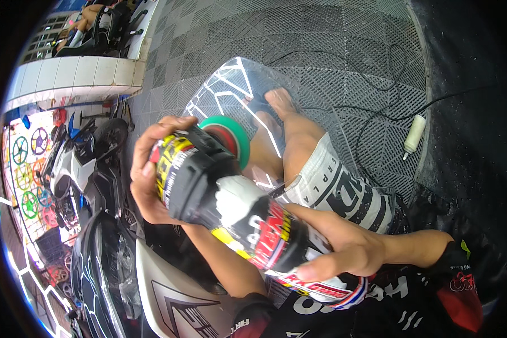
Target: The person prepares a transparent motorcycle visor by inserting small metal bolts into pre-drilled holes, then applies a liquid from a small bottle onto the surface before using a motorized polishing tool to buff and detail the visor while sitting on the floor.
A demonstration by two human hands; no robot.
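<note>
A polishing machine [236, 207], its body covered in stickers, is held in both hands. Around its front head wraps my left hand [152, 177], while my right hand [346, 249] grips the rear body with the thumb on top. A green foam pad [242, 141] faces a clear curved plastic panel [232, 86], which lies over my legs and shows bright reflections of ceiling lights. Whether the pad touches the panel cannot be told from here. The machine hides part of the panel's near side.
A black cord [363, 122] loops across the grey grid floor tiles [342, 25]. A squeeze bottle [415, 133] lies at right. Close on the left are a pale motorcycle panel [169, 291] and parked motorcycles [105, 169]. A person [86, 25] sits in a chair beyond.
</note>
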